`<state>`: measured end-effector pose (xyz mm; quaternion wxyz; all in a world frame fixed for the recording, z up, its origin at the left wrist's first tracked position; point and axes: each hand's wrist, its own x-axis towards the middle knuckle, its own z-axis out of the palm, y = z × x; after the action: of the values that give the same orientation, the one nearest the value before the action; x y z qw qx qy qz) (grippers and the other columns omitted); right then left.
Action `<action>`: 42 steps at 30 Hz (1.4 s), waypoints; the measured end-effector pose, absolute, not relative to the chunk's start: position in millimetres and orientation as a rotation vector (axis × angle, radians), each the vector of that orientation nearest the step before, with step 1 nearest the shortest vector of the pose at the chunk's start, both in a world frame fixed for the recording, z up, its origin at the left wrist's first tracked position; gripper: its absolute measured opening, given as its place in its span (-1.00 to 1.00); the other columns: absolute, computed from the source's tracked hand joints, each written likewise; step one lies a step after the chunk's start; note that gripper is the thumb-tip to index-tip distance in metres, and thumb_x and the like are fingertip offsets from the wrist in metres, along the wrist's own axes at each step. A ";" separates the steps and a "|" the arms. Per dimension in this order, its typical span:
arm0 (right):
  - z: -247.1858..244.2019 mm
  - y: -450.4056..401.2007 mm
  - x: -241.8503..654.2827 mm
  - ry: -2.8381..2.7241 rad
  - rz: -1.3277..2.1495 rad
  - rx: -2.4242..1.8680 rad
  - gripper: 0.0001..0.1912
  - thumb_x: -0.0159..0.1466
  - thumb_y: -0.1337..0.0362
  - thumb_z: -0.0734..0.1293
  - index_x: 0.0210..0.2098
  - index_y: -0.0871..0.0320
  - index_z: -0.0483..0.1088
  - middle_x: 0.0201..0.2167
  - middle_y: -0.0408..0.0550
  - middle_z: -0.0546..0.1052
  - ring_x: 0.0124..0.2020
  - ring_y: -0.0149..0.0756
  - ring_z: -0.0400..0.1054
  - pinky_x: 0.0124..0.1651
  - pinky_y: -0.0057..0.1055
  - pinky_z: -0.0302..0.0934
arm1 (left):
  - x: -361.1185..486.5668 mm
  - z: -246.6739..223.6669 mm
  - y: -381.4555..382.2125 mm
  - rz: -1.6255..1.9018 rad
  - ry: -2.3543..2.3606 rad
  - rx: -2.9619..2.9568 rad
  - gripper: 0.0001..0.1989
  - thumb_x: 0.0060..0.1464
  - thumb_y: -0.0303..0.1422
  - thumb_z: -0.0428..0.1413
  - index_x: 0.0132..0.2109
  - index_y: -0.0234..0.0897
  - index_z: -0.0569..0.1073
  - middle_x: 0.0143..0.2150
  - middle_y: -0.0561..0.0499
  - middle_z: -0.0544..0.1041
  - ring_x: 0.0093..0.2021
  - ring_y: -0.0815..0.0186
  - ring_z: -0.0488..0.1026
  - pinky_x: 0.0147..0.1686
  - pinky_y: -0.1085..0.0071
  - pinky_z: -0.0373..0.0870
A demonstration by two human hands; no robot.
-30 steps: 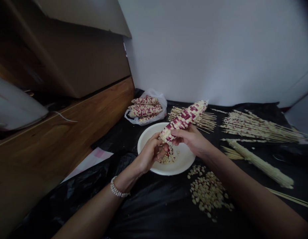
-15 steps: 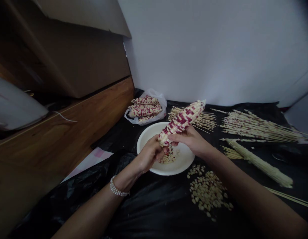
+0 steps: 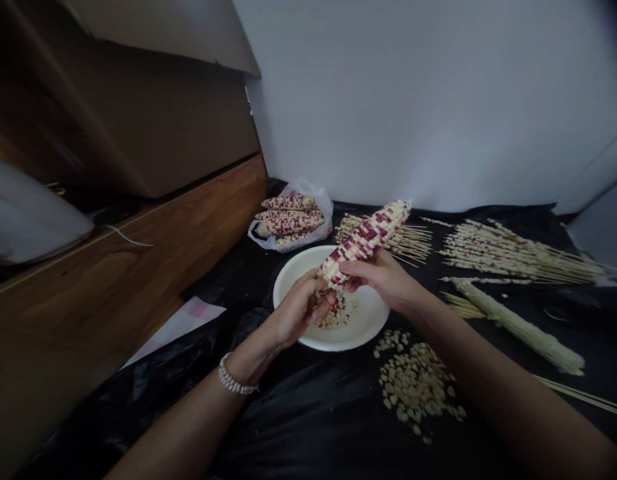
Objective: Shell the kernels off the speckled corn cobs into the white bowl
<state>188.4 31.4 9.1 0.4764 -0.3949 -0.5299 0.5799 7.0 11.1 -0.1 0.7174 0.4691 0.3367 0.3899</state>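
Note:
A corn cob [image 3: 371,237] with cream and dark red kernels is held tilted over a white bowl [image 3: 358,333], its tip pointing up and right. My right hand [image 3: 381,277] wraps round its lower middle, thumb across the front. At the cob's lower end, my left hand [image 3: 306,307] has its fingers curled against it. Loose kernels [image 3: 336,317] lie in the bowl beneath the hands. On the black sheet right of the bowl is a pile of pale kernels [image 3: 416,383].
Behind the bowl, a plastic bag [image 3: 326,207] holds several cobs. Skewers threaded with kernels [image 3: 493,250] lie at the right, near a stripped cob [image 3: 533,333] and bare sticks [image 3: 583,393]. A wooden board [image 3: 188,233] and cardboard box [image 3: 163,120] stand at the left.
The cob has shifted very slightly in my hands, and my left fingers have moved a little at its lower end. The whole view has drifted slightly.

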 end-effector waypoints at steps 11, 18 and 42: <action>9.6 30.9 187.9 -1.292 1.448 -0.971 -0.68 0.07 0.05 0.58 -0.36 0.15 0.54 -0.44 -0.02 0.60 -0.49 -0.32 0.43 -0.44 -0.36 0.36 | 6.5 -7.9 12.1 0.898 0.786 1.082 -0.57 -0.14 -0.48 0.05 -0.03 -0.27 0.34 -0.47 0.16 0.36 -0.66 0.55 0.00 -0.62 0.47 -0.19; 8.1 35.8 191.7 -1.295 1.457 -0.980 -0.62 0.04 0.02 0.59 -0.36 0.17 0.53 -0.46 -0.03 0.58 -0.51 -0.33 0.42 -0.46 -0.38 0.36 | 9.0 -0.3 10.0 0.889 0.773 1.108 -0.70 0.22 -0.13 0.15 -0.14 -0.28 0.36 -0.44 0.10 0.41 -0.65 0.57 0.01 -0.61 0.48 -0.16; 16.4 27.9 184.3 -1.357 1.383 -1.034 -0.66 0.00 0.09 0.59 -0.41 0.14 0.45 -0.51 -0.11 0.52 -0.55 -0.36 0.35 -0.47 -0.34 0.33 | 8.4 -13.9 13.9 0.896 0.833 1.110 -0.82 0.02 -0.42 0.07 -0.17 -0.25 0.36 -0.51 0.12 0.38 -0.69 0.54 -0.02 -0.65 0.47 -0.18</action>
<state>184.3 27.9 16.4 0.4553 -0.4193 -0.5500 0.5607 8.4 13.9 -13.9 0.6778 0.4939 0.3709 0.3990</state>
